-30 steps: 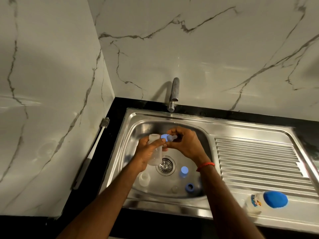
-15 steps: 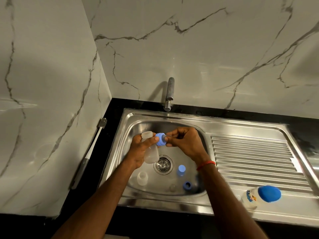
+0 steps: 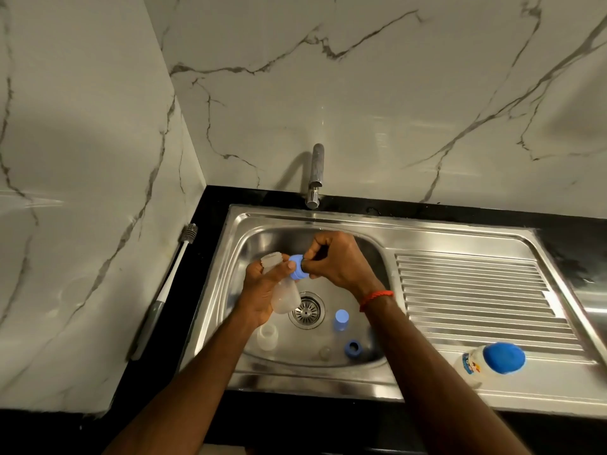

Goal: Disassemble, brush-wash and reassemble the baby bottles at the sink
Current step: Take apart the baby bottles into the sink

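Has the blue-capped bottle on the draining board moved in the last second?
No. The bottle lies at the same spot just below the ribs; only the camera shifted.

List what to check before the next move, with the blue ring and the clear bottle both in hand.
1. Bottle secure: ok. The left hand grips the bottle over the sink.
2. Ring secure: ok. The right hand pinches the blue ring with its fingers; the left thumb touches it.
3. Ring off the neck: ok. It sits beside the bottle's open neck.
4. Teat out of the ring: cannot tell.
5. Brush at hand: ok. The brush leans on the wall left of the sink.
6. Water running: not ok. No stream shows at the tap.
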Motion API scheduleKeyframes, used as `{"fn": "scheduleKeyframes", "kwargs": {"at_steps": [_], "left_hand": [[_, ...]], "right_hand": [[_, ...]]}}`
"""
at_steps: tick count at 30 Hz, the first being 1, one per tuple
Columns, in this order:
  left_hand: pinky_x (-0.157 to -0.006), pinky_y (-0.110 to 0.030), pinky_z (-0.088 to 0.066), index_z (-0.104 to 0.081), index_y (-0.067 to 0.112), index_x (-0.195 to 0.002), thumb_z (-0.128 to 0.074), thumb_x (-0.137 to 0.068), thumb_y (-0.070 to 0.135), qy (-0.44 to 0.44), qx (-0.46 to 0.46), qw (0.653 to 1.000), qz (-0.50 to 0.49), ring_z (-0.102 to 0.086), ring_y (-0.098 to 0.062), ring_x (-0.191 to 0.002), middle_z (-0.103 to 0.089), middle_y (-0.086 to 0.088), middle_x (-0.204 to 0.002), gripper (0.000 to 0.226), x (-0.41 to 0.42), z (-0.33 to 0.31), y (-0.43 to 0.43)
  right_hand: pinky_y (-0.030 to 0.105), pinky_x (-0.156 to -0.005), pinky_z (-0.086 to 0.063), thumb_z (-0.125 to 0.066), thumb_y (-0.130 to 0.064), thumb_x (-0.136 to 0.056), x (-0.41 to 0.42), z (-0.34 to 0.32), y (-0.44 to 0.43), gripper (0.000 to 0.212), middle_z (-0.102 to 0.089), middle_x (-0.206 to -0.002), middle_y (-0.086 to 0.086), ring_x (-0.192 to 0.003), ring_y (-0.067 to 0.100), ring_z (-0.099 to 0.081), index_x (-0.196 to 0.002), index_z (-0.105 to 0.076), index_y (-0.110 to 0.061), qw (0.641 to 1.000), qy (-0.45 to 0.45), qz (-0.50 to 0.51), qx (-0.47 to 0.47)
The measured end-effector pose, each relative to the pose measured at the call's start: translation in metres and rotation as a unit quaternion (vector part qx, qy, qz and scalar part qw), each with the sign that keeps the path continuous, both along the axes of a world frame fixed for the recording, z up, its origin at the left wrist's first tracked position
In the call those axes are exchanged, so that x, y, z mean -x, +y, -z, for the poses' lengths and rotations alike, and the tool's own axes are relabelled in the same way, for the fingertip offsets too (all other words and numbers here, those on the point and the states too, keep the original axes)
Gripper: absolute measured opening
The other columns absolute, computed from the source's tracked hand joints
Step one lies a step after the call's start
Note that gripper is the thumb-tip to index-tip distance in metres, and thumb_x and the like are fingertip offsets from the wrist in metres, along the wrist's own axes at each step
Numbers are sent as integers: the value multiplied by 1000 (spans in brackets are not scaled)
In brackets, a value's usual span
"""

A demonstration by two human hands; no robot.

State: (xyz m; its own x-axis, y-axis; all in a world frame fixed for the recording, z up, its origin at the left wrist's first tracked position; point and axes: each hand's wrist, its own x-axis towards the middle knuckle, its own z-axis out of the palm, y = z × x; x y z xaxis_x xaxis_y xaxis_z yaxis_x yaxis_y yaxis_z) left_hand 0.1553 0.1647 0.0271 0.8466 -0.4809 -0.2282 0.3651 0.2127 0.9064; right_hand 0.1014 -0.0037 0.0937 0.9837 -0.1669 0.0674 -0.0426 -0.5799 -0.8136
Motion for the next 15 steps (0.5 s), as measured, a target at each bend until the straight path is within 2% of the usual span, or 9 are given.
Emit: {"fn": "scheduleKeyframes", "kwargs": {"at_steps": [2,4,7,9,11,15], "left_hand": [[-74,-35,-53,-71,14,-88,-86,-59,33,-5,-1,1000,17,-64,-24,-86,-69,-9,-88,37,-1,-3,1],[-74,-34,-53,-69,15,-88,-86,-58,31,-10,6,1000,22,-64,-24,-87,-69,-8,-88,38,1,-7,-1],[-74,-31,-54,-69,16,-88,-86,-57,31,-10,17,1000,12,-66,-20,-87,-70,-4,-87,38,1,-16,-6],[-74,-28,-54,-70,17,-89,-86,-57,32,-8,16,1000,-4,-66,-17,-86,-71,-2,-87,39,-1,-21,-7],[-75,-29,-54,-71,18,-89,-86,-57,33,2,15,1000,-21,-66,-16,-87,-71,-2,-88,39,-4,-21,-7],[-73,-30,-57,-71,15,-91,-84,-63,21,19,22,999,-22,-70,-18,-89,-74,-6,-93,32,-4,-25,-10]], "right_hand": [[29,-61,-61,-77,2,-79,1,5,1,17,-67,-68,5,-57,13,-69,-73,-62,-3,1000,-11,4,25],[30,-58,-60,-76,4,-78,1,8,-1,20,-65,-67,6,-56,12,-68,-73,-59,-4,999,-27,10,37],[24,-61,-60,-75,1,-81,2,8,-4,18,-66,-71,4,-59,10,-68,-84,-61,-10,999,-34,24,27],[21,-65,-59,-76,-2,-83,6,5,-5,22,-70,-76,3,-62,10,-71,-99,-65,-14,999,-30,30,-21],[25,-68,-61,-75,-1,-84,9,4,-7,25,-73,-84,1,-68,14,-73,-106,-69,-11,995,-33,15,-90],[37,-77,-62,-69,3,-88,11,8,-1,37,-73,-111,2,-97,20,-73,-122,-68,-13,981,-8,-30,-193]]}}
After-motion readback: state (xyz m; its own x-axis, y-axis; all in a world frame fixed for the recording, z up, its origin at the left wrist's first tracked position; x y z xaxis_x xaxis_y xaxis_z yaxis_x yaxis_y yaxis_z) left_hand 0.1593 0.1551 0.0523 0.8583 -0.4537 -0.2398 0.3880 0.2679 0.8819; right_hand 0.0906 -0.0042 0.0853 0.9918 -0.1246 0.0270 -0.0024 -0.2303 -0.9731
